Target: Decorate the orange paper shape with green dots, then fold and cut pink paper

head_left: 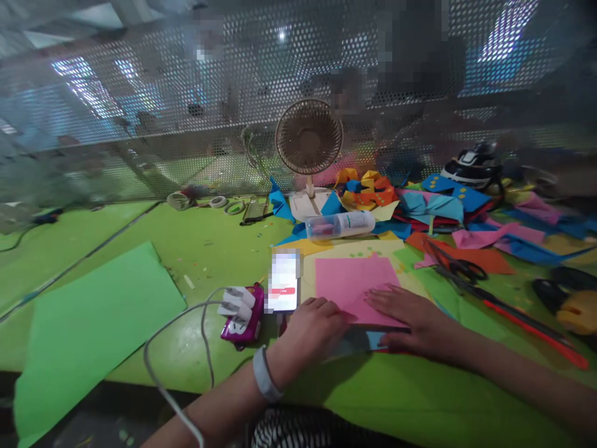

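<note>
A pink sheet of paper [357, 280] lies on top of other coloured sheets in front of me. My left hand [317, 323], wearing a grey band at the wrist, is at its lower left corner with the fingers curled in and pressed together on the edge; the thumb is hidden. Stretched out flat over the lower right part of the pink sheet is my right hand [415, 317], its fingers a little apart. A light blue sheet [359, 342] shows beneath the near edge. Just beyond my left hand lies a lit phone [285, 280].
A purple device [252, 320] with white plugs [237, 302] and a cable sits left. Large green paper [102, 323] overhangs the table edge. Scissors [459, 270], a clear bottle [340, 224] and folded paper scraps lie right and behind. A fan [309, 137] stands before a perforated screen.
</note>
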The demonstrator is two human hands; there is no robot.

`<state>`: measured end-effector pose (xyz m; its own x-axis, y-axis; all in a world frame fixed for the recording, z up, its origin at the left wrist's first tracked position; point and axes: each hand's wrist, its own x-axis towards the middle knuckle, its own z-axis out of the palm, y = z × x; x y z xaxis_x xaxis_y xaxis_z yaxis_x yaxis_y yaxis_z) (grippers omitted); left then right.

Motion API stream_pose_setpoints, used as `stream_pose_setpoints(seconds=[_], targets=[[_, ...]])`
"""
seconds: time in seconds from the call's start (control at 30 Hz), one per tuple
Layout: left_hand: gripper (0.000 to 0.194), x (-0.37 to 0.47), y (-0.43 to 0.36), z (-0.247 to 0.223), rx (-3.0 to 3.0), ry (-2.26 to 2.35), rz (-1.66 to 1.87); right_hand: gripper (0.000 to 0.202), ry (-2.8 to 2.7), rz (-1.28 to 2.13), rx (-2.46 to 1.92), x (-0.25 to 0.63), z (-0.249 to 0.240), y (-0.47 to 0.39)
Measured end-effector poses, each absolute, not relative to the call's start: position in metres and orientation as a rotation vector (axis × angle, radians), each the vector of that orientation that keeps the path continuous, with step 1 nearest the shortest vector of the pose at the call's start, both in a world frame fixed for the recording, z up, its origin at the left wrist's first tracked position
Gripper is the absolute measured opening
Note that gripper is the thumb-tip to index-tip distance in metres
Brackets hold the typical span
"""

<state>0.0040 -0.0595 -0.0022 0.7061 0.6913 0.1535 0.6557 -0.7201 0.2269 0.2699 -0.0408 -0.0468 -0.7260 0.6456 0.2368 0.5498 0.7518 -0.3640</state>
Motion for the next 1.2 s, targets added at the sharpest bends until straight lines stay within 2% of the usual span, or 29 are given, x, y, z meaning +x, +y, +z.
stream_pose_setpoints(seconds=[0.03, 0.07, 0.13, 0.2, 0.4, 1.2], targets=[[0.025, 0.004, -0.058, -0.002, 2.73, 1.1, 0.353, 0.062, -2.586, 0.384, -0.95, 0.269, -0.047, -0.043], [0.025, 0.004, -0.055, -0.002, 2.69, 1.102, 0.37, 0.057, -2.566, 0.383, -0.968, 0.268, -0.047, -0.044], [0.024, 0.004, -0.049, -0.002, 2.569, 1.104, 0.421, 0.032, -2.502, 0.399, -0.983, 0.266, -0.047, -0.046], [0.024, 0.003, -0.042, -0.003, 2.448, 1.108, 0.468, 0.023, -2.408, 0.449, -1.027, 0.264, -0.047, -0.045], [0.03, 0.001, -0.028, -0.012, 2.265, 1.256, 0.563, 0.028, -2.178, 0.527, -1.214, 0.262, -0.045, -0.037], [0.03, -0.001, -0.022, -0.014, 2.239, 1.502, 0.593, 0.028, -2.237, 0.306, -1.486, 0.259, -0.046, -0.034]])
